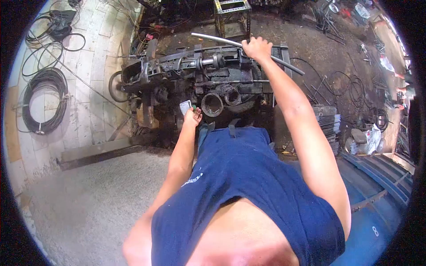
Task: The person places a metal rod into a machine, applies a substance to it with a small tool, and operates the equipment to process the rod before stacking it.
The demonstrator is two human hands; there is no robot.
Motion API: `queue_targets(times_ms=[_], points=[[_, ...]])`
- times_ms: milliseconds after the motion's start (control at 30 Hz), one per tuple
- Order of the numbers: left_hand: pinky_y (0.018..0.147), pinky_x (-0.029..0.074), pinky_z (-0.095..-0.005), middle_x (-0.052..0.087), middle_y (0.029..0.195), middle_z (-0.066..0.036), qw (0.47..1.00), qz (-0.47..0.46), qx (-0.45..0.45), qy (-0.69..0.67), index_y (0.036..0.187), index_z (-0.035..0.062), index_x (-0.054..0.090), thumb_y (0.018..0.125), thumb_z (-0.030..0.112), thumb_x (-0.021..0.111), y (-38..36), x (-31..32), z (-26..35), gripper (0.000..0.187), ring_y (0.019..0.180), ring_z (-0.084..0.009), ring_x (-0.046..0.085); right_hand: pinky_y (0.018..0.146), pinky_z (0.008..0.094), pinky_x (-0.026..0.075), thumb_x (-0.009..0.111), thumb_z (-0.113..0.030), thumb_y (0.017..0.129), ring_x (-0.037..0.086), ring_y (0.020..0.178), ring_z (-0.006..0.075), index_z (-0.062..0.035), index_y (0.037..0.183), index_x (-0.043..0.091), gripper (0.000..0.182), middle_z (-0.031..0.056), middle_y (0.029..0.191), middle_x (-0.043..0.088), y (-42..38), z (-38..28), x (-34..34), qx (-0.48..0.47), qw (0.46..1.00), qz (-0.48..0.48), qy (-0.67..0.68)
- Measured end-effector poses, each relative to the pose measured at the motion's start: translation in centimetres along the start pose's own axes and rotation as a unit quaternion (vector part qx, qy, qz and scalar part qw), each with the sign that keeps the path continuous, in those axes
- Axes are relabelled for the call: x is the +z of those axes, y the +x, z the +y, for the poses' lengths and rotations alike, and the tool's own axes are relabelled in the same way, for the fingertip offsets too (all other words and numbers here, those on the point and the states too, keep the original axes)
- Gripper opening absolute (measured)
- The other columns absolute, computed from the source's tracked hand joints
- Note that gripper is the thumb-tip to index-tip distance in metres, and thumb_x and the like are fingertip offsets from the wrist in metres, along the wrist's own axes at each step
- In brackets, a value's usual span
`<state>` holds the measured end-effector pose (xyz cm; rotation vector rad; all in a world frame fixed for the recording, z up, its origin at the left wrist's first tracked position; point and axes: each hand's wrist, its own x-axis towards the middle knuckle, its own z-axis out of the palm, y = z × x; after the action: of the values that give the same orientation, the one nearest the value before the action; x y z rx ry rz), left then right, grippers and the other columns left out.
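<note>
Over the far side of a dark, greasy machine, my right hand is wrapped around a long grey metal rod. The rod slants across the view from upper left to lower right, past both sides of my fist. My left hand is lower, at the machine's near side, with its fingers closed on a small flat object with a pale face. A bit of green shows by the fingers; what the object is I cannot tell. A round metal opening of the machine lies just right of this hand.
A coil of dark wire hangs against the white wall at left. A metal stand is behind the machine. At right are a stack of thin rods, a plastic bag and blue metal panels. Loose cables lie on the dirty floor.
</note>
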<state>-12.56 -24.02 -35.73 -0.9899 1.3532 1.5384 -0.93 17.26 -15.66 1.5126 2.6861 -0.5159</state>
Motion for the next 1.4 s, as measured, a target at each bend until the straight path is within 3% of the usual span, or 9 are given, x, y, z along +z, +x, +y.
queue_targets(times_ms=[133, 233, 333, 500, 567, 800, 867, 1400], points=[[0.071, 0.05, -0.0395, 0.067, 0.086, 0.0, 1.0, 0.008, 0.009, -0.026, 0.104, 0.0164, 0.054, 0.1, 0.027, 0.045, 0.3, -0.4, -0.6, 0.015, 0.077, -0.0166, 0.065, 0.099, 0.05, 0.04, 0.044, -0.053, 0.086, 0.058, 0.116, 0.0363, -0.004, 0.115, 0.066, 0.061, 0.02, 0.123, 0.061, 0.5, -0.5, 0.2, -0.01, 1.0, -0.014, 0.016], [0.069, 0.05, -0.0369, 0.066, 0.084, 0.001, 0.997, -0.026, 0.034, -0.061, 0.099, 0.0155, 0.056, 0.1, 0.03, 0.045, 0.4, -0.3, -1.5, 0.018, 0.076, -0.0159, 0.064, 0.094, 0.0457, 0.048, 0.044, -0.056, 0.085, 0.061, 0.111, 0.0355, -0.0041, 0.113, 0.066, 0.063, 0.0207, 0.119, 0.064, 0.1, 0.1, -1.2, 0.015, 0.997, -0.061, 0.049], [0.067, 0.05, -0.0334, 0.063, 0.081, 0.001, 0.994, -0.041, 0.052, -0.089, 0.091, 0.0142, 0.058, 0.101, 0.033, 0.045, 0.1, -0.2, -2.0, 0.025, 0.075, -0.0149, 0.062, 0.094, 0.0465, 0.048, 0.044, -0.056, 0.085, 0.062, 0.111, 0.0362, -0.0041, 0.112, 0.067, 0.063, 0.021, 0.118, 0.064, -0.1, 0.2, -1.0, 0.012, 0.997, -0.052, 0.063], [0.068, 0.051, -0.0335, 0.062, 0.082, 0.003, 0.991, -0.036, 0.051, -0.12, 0.092, 0.0142, 0.059, 0.099, 0.032, 0.052, 0.9, -0.4, -2.4, 0.021, 0.073, -0.0135, 0.06, 0.09, 0.0452, 0.05, 0.046, -0.055, 0.085, 0.064, 0.105, 0.0354, -0.0037, 0.105, 0.07, 0.06, 0.0202, 0.111, 0.067, -0.1, -0.6, -0.6, 0.004, 0.997, -0.041, 0.065], [0.065, 0.054, -0.0319, 0.061, 0.076, -0.003, 0.988, -0.032, 0.071, -0.131, 0.088, 0.0059, 0.059, 0.1, 0.035, 0.049, 0.8, -0.2, -2.6, 0.033, 0.07, -0.0161, 0.061, 0.088, 0.044, 0.051, 0.047, -0.054, 0.085, 0.066, 0.103, 0.0342, -0.0037, 0.102, 0.072, 0.059, 0.0192, 0.108, 0.069, -0.3, -0.2, -0.9, 0.001, 0.997, -0.032, 0.066], [0.067, 0.053, -0.0324, 0.061, 0.076, -0.003, 0.99, -0.022, 0.066, -0.12, 0.089, 0.0067, 0.059, 0.099, 0.032, 0.051, 0.0, 0.1, -2.2, 0.029, 0.072, -0.017, 0.061, 0.086, 0.0432, 0.052, 0.049, -0.054, 0.085, 0.067, 0.1, 0.034, -0.0025, 0.099, 0.073, 0.059, 0.02, 0.106, 0.069, -0.7, -0.4, -1.2, 0.024, 0.997, -0.032, 0.071], [0.067, 0.052, -0.0336, 0.064, 0.077, 0.003, 0.993, -0.047, 0.025, -0.103, 0.09, 0.0144, 0.06, 0.099, 0.033, 0.051, 0.9, -0.5, -1.8, 0.022, 0.07, -0.0138, 0.063, 0.086, 0.043, 0.052, 0.05, -0.055, 0.085, 0.067, 0.1, 0.0339, -0.0025, 0.1, 0.073, 0.059, 0.0199, 0.106, 0.069, -0.7, -0.5, -1.3, 0.022, 0.997, -0.025, 0.064], [0.066, 0.052, -0.034, 0.063, 0.076, 0.002, 0.993, -0.031, 0.045, -0.108, 0.087, 0.0129, 0.06, 0.099, 0.033, 0.051, 0.0, 0.1, -2.0, 0.025, 0.069, -0.014, 0.063, 0.085, 0.0426, 0.053, 0.051, -0.054, 0.084, 0.068, 0.098, 0.0346, -0.0023, 0.098, 0.073, 0.058, 0.0202, 0.104, 0.07, -0.7, 0.2, -1.4, 0.03, 0.997, -0.014, 0.072]])
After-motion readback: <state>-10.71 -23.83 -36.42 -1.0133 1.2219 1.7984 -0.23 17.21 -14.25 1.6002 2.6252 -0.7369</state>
